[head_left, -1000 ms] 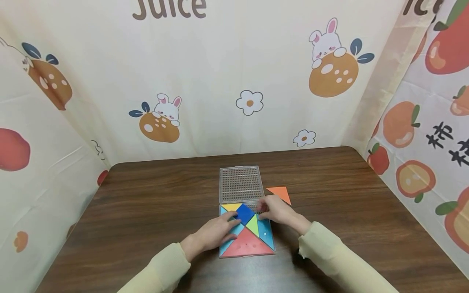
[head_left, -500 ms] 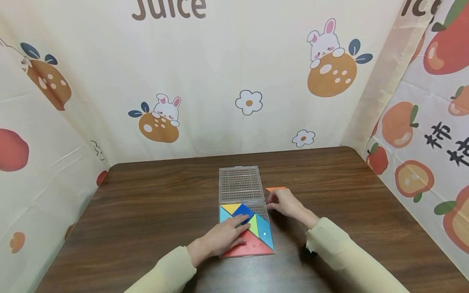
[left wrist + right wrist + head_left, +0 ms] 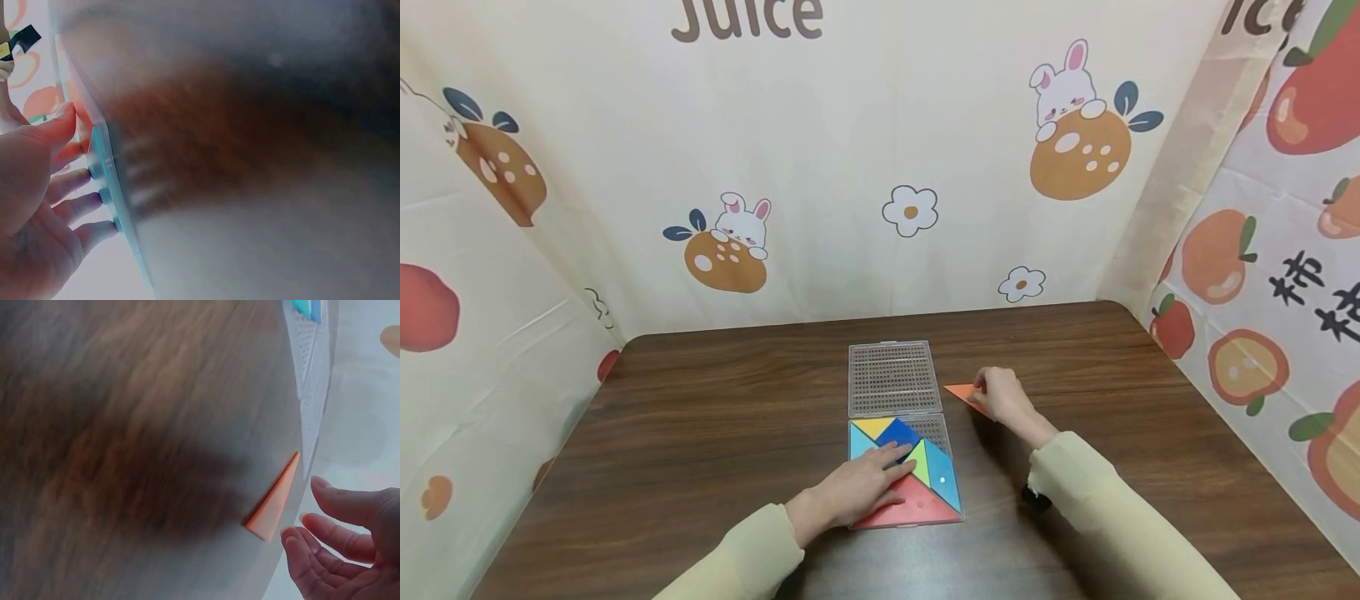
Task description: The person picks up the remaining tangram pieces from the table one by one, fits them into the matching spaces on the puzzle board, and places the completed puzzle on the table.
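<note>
A clear plastic case (image 3: 934, 427) lies hinged open, its near half holding flat tangram pieces. Inside are a large red triangle (image 3: 921, 506), a blue square (image 3: 895, 433), a yellow triangle (image 3: 872, 426), a lime triangle (image 3: 921, 460) and light blue pieces (image 3: 943, 478). My left hand (image 3: 859, 486) rests over these pieces with fingers spread, hiding part of them. To the right of the case, an orange triangle (image 3: 275, 509) lies on the table. My right hand (image 3: 1007, 398) hovers at this triangle, covering part of it in the head view; the right wrist view shows thumb and fingers apart, gripping nothing.
The perforated other half of the case (image 3: 891, 379) lies flat behind the pieces. A bare perforated patch shows at the near half's upper right corner. The dark wooden table (image 3: 715, 400) meets printed cloth walls (image 3: 820, 250) at the back and sides.
My right hand has moved from the case's upper right corner rightward to the orange triangle. My left hand has shifted slightly right over the pieces. The orange triangle has stayed in place.
</note>
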### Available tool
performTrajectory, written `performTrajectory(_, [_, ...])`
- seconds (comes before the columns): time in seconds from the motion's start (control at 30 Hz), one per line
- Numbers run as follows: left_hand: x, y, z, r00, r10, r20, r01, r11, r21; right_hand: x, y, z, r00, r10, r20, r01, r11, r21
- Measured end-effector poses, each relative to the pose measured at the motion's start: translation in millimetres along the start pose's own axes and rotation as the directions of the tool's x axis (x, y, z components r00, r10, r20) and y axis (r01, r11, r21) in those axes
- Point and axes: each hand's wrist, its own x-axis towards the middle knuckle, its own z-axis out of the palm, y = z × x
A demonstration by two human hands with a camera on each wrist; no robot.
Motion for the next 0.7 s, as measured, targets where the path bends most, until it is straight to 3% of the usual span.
performTrajectory(0.4, [-0.6, 0.8, -0.1, 1.0, -0.007, -0.004, 0.007, 1.0, -0.021, 10.5, 10, 0, 1.0, 0.002, -0.006, -0.002, 1.0, 0.011])
performTrajectory(0.7, [-0.9, 0.5, 1.5, 1.0, -0.003, -0.016, 0.002, 0.999, -0.033, 16.2, 15, 1, 0.996, 0.033, 0.078, -0.034, 0.999, 0.014])
